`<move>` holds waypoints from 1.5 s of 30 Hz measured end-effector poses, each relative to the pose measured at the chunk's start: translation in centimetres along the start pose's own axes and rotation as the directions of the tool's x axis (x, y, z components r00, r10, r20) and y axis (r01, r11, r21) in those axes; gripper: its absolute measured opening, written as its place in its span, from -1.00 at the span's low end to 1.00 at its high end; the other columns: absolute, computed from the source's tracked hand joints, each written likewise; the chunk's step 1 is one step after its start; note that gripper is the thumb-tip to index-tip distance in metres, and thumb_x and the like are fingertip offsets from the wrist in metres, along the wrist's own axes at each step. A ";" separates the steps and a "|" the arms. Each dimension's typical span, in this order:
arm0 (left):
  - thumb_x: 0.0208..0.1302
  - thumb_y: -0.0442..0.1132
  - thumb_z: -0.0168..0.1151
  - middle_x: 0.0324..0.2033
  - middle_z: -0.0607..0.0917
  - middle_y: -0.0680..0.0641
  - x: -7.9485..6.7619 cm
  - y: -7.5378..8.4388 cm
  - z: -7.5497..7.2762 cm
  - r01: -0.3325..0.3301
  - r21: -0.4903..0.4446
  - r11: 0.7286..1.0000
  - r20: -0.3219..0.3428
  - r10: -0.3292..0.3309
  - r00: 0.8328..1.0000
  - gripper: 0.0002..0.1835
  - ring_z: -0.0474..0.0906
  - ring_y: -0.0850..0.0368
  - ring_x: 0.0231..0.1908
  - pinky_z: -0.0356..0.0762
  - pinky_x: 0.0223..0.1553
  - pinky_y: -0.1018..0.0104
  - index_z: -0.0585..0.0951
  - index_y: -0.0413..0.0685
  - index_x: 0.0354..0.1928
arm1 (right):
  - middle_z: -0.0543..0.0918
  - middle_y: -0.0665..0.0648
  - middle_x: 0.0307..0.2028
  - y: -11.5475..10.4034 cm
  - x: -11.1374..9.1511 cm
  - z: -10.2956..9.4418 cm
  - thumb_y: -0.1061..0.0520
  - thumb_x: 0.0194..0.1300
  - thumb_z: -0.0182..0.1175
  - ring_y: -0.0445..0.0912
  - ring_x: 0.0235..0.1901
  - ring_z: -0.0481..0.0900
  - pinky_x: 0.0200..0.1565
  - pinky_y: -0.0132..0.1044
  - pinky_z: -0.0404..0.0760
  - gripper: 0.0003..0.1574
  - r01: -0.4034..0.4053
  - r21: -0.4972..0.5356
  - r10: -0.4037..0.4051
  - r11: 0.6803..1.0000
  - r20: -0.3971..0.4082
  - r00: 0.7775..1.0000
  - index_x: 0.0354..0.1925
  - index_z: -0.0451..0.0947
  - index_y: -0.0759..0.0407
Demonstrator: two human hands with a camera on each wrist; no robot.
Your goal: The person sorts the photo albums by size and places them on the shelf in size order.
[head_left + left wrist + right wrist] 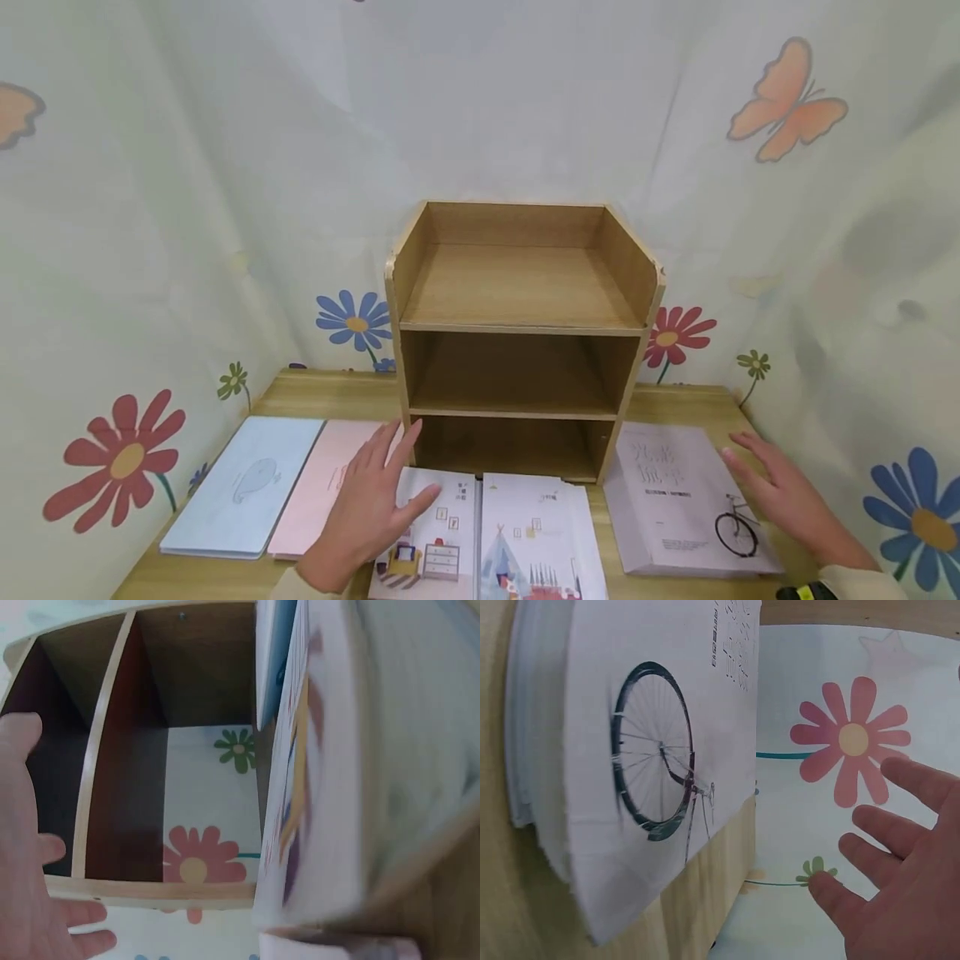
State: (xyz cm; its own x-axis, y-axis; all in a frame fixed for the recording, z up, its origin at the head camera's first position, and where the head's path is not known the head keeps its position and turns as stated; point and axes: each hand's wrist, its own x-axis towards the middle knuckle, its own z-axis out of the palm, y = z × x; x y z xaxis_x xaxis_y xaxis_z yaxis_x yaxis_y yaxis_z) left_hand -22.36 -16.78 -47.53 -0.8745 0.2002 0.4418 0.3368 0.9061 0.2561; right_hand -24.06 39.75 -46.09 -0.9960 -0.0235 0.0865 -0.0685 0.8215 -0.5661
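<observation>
My left hand (365, 500), fingers spread, hovers over the pink notebook (300, 517) and the left one of two white illustrated books (450, 533), holding nothing. In the left wrist view the same hand (30, 877) appears at the left edge, before the shelf compartments. My right hand (787, 492) is held over the right side of a thick light book stack (667, 517) with a bicycle on its cover. The right wrist view shows that hand (907, 877) with fingers extended and apart from the bicycle cover (712, 742). The second illustrated book (536, 508) lies between the hands.
A wooden shelf unit (521, 329) with an open top tray and two compartments stands at the back middle. A light blue notebook (225, 500) lies at the far left of the wooden table (330, 387). Floral curtains (225, 125) hang close on the back and sides.
</observation>
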 end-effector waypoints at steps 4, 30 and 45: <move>0.30 0.40 0.20 0.57 0.17 -0.22 -0.7 0.8 0.1 0.025 -0.033 0.999 -0.028 -0.026 0.999 -0.03 0.13 -0.25 0.52 0.23 0.42 -0.38 0.10 0.24 0.62 | 0.03 0.59 0.51 0.6 -0.8 -0.2 -0.39 0.60 -0.24 0.64 0.36 0.10 0.13 0.65 0.24 -0.01 -0.063 0.012 0.062 0.998 0.045 0.997 0.58 0.00 0.29; 0.39 0.31 0.13 0.46 0.36 -0.25 -2.6 9.2 3.0 -0.102 -0.318 0.943 -0.019 0.101 0.995 -0.16 0.30 -0.23 0.44 0.39 0.32 -0.35 0.19 0.15 0.59 | -0.09 0.66 0.50 1.4 -3.0 -1.2 -0.46 0.58 -0.43 0.69 0.40 -0.10 0.23 0.65 0.07 0.10 -0.211 0.075 0.195 0.975 0.179 0.964 0.58 -0.10 0.39; 0.47 0.27 0.07 0.40 0.45 -0.12 -2.8 12.7 4.5 -0.152 -0.385 0.910 0.011 0.169 0.986 -0.23 0.38 -0.08 0.41 0.43 0.38 -0.13 0.25 0.04 0.56 | -0.06 0.69 0.48 1.7 -3.5 -1.6 -0.51 0.55 -0.44 0.67 0.41 -0.12 0.27 0.62 0.05 0.19 -0.263 0.077 0.244 0.962 0.199 0.949 0.57 -0.16 0.45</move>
State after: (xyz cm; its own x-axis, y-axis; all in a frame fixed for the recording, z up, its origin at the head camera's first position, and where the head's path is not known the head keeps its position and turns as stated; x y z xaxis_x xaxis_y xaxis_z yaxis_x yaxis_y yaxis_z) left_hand -17.24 -4.11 -49.38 -0.8087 0.3547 0.4693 0.5738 0.6511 0.4967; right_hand -20.61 42.15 -46.10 -0.9736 0.0642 -0.2192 0.1915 0.7527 -0.6299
